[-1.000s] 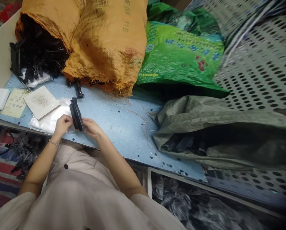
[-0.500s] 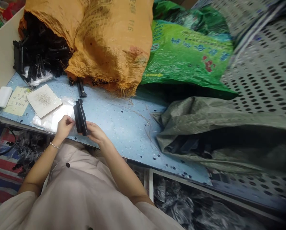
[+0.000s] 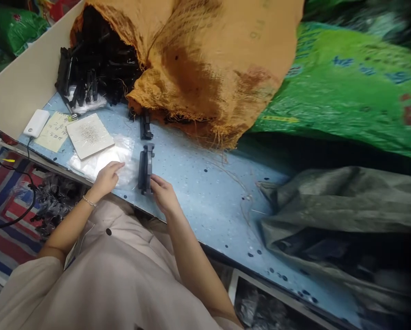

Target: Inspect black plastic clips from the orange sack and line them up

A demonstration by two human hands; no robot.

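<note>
A long black plastic part (image 3: 145,168) with a stepped edge stands over the blue tabletop, and the fingers and thumb of my right hand (image 3: 163,195) grip its near right side. My left hand (image 3: 108,178) lies over the near edge of a pile of clear plastic bags (image 3: 126,153). Its index finger is stretched out on the bags and the others are partly bent, with nothing visible in them. Just beyond the held part lies another black part (image 3: 146,126). A pale square board (image 3: 89,136) covered in small dark specks rests partly on the bags.
An orange woven sack (image 3: 205,68) spills black parts (image 3: 88,78) at the back left. A green sack (image 3: 350,96) and a grey-green sack (image 3: 343,201) lie rightward. Beside the board are a yellow note (image 3: 53,133) and a white device (image 3: 36,123) with a cable. Small black discs dot the table (image 3: 205,206).
My view has swung left, shifting the scene rightward. My left hand has drawn away from the black part to the bags, its index finger now extended. The right hand keeps hold of the part.
</note>
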